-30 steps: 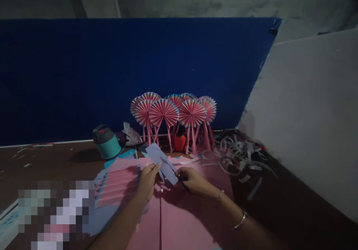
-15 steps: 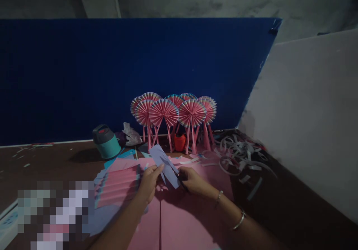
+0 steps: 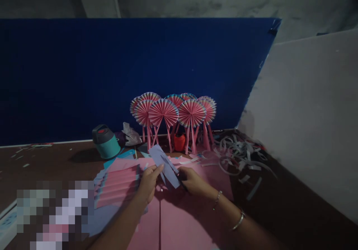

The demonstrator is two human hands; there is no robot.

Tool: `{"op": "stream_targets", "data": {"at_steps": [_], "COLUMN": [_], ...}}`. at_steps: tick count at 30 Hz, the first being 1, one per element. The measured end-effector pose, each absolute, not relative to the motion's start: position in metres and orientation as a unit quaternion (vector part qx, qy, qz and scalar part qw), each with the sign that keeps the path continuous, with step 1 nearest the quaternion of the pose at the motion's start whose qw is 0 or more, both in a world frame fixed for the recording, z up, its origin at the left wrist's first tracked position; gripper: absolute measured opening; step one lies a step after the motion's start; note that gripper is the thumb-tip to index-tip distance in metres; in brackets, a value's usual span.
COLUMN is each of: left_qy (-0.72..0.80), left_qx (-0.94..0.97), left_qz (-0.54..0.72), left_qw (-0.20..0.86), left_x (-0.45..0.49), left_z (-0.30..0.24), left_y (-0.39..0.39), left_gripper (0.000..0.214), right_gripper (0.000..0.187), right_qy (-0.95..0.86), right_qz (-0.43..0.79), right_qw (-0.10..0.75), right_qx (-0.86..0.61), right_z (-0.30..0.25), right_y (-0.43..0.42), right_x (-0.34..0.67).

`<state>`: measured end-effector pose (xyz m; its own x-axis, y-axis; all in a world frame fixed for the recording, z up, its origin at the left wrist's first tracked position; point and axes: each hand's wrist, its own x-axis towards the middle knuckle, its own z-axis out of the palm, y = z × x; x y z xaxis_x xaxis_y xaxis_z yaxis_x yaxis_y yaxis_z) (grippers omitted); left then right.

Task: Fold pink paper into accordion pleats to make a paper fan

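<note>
My left hand [image 3: 147,183] pinches the lower left edge of a pale blue paper piece [image 3: 165,164] that tilts up over the table. My right hand [image 3: 192,181] is closed round dark scissors [image 3: 182,184], whose blades meet the paper's right side. Under both hands lies a pink paper sheet [image 3: 179,220]. A pleated pink sheet [image 3: 119,186] lies just left of my left hand.
Several pink pleated paper fans [image 3: 173,114] stand on sticks against the blue board [image 3: 112,75]. A teal jar [image 3: 106,142] lies at their left, a red object [image 3: 179,142] below them. Curled paper strips [image 3: 240,153] pile at the right by a white board [image 3: 307,119].
The paper piece and both hands shifted slightly to the right and lower; the grip on paper and scissors is the same.
</note>
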<state>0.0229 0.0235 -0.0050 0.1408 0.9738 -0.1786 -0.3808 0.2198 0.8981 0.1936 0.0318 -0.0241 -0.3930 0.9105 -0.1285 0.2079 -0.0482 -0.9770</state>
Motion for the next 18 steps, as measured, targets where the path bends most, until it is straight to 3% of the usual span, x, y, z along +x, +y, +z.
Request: {"op": "stream_targets", "data": {"at_steps": [18], "left_qy": [0.447], "left_qx": [0.356], "left_qz": [0.521], "left_qw": [0.635], "left_x": [0.0225], "left_z": [-0.0054], "left_y": [0.0257], "left_gripper": [0.037], "right_gripper": [0.013], "right_qy": [-0.615], "right_qz": [0.548], "right_qw": [0.334], "right_qx": [-0.459], "right_z": [-0.0256], "right_y": [0.0333], "right_x": [0.1926]}}
